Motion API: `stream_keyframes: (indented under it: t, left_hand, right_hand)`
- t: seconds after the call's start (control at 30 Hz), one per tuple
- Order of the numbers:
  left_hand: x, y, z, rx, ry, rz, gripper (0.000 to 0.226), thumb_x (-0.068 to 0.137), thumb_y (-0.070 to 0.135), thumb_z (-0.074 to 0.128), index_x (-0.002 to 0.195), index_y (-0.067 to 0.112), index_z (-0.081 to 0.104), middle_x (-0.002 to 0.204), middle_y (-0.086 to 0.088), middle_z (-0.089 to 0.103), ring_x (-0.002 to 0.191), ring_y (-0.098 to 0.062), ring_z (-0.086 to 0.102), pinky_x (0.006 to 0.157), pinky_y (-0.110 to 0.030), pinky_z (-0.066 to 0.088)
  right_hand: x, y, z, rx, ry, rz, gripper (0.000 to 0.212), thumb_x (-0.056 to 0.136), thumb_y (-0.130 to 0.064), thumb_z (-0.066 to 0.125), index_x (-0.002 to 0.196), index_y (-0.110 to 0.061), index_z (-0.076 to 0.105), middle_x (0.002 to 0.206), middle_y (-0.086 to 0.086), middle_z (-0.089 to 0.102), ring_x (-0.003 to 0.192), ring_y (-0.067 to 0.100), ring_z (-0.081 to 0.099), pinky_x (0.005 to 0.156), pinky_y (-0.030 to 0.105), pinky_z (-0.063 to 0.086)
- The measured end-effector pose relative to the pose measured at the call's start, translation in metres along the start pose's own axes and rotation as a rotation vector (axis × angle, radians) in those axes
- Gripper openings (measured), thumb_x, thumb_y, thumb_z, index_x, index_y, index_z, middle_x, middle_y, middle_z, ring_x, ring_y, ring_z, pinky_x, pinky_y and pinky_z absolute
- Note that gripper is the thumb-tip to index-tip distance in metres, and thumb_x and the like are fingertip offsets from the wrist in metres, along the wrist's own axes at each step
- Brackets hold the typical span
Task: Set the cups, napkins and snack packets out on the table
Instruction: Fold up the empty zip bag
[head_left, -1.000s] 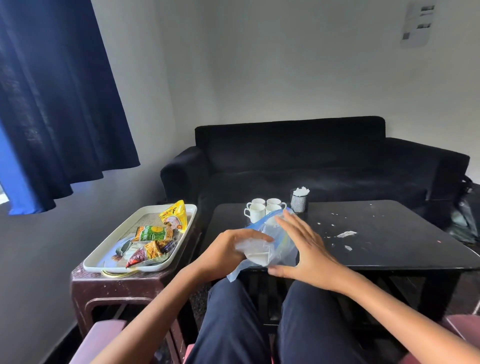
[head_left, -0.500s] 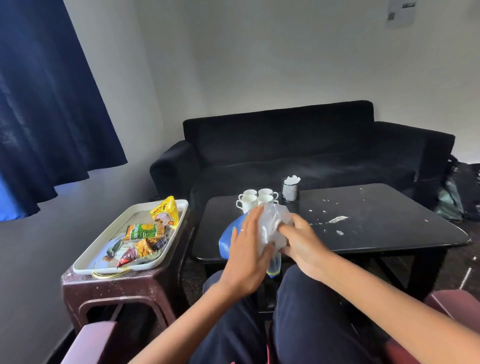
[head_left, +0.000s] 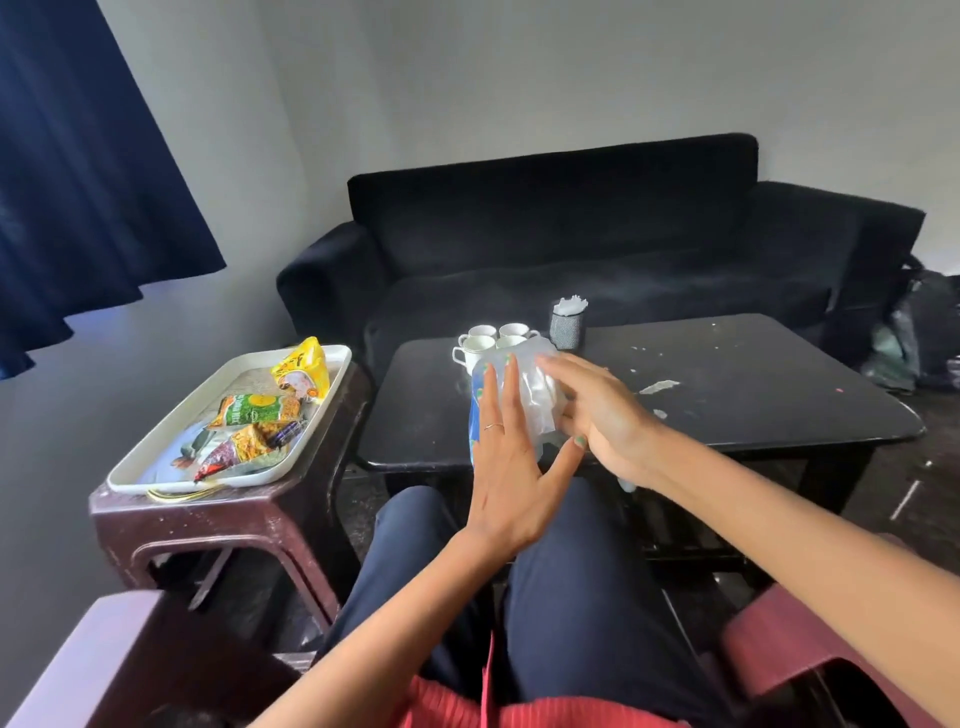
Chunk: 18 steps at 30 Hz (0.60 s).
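Observation:
A clear plastic bag with blue print, holding white napkins (head_left: 540, 397), stands upright over the black table's near edge (head_left: 415, 457). My right hand (head_left: 605, 415) grips it from the right, fingers over the top. My left hand (head_left: 511, 467) lies flat against its near side, fingers spread. Several white cups (head_left: 485, 343) cluster just behind the bag. Snack packets lie in a white tray (head_left: 156, 470) to the left: a yellow one (head_left: 302, 370), a green one (head_left: 257, 410) and an orange-red one (head_left: 241, 451).
The tray rests on a brown plastic stool (head_left: 223, 519) beside the table. A small patterned holder with white sticks (head_left: 567, 328) stands right of the cups. White scraps (head_left: 658, 386) dot the table's right half. A black sofa (head_left: 571, 223) stands behind.
The bag has gone from low over my lap up to the table edge near the cups. My left hand let go of its left side and now lies flat; my right hand took hold.

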<state>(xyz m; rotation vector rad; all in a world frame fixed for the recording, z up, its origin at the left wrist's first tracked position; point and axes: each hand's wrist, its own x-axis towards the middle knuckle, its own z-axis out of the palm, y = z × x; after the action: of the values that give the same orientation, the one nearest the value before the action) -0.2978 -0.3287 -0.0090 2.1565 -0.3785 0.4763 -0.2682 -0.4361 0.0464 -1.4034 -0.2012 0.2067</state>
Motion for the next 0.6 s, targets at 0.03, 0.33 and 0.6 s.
stream_keyframes:
  t: [0.03,0.33,0.6]
  left_hand:
    - [0.001,0.001,0.003,-0.004,0.006,0.009,0.089,0.085,0.052,0.049,0.141,0.04,-0.019,0.156,0.016,-0.021,0.14,0.003,-0.028,0.122,-0.038,0.003]
    - [0.019,0.026,0.052,-0.056,0.068,0.08,0.084,0.084,0.057,0.042,0.14,0.044,-0.019,0.157,0.012,-0.021,0.144,-0.002,-0.022,0.122,-0.039,0.007]
    - [0.039,0.057,0.125,-0.076,-0.189,0.18,0.083,0.087,0.063,0.033,0.134,0.041,-0.032,0.151,0.009,-0.036,0.14,-0.002,-0.031,0.122,-0.041,0.002]
  right_hand:
    - [-0.001,0.0,-0.003,-0.082,-0.023,-0.011,0.028,0.09,-0.028,0.057,0.116,-0.018,0.062,0.107,0.0,0.063,0.101,0.016,0.056,0.092,0.034,0.04]
    - [-0.009,-0.021,-0.053,-0.301,0.001,-0.067,0.032,0.093,-0.017,0.055,0.121,-0.033,0.054,0.126,-0.009,0.057,0.121,0.008,0.049,0.099,0.029,0.04]
    - [-0.038,-0.028,-0.134,-0.299,0.2,-0.097,0.037,0.093,-0.003,0.049,0.125,-0.02,0.056,0.12,-0.002,0.063,0.118,0.014,0.055,0.105,0.037,0.041]
